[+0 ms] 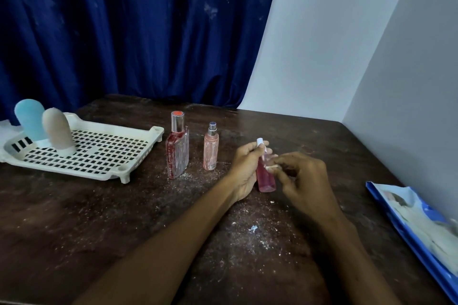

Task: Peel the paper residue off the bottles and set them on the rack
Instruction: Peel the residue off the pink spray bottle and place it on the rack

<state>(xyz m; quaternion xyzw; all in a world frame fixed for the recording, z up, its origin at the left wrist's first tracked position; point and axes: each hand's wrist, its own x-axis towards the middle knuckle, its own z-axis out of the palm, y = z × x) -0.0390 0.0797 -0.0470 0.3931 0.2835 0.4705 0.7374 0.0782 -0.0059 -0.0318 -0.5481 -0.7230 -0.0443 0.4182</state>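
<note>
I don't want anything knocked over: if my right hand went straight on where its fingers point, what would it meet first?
The small pink white-capped bottle gripped by the left hand: the right hand pinches paper residue on it, so contact is immediate.

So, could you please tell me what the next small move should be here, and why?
Probably pull the white paper strip away from the pink bottle: the right hand pinches it while the left hand grips the bottle, and it looks attached.
</note>
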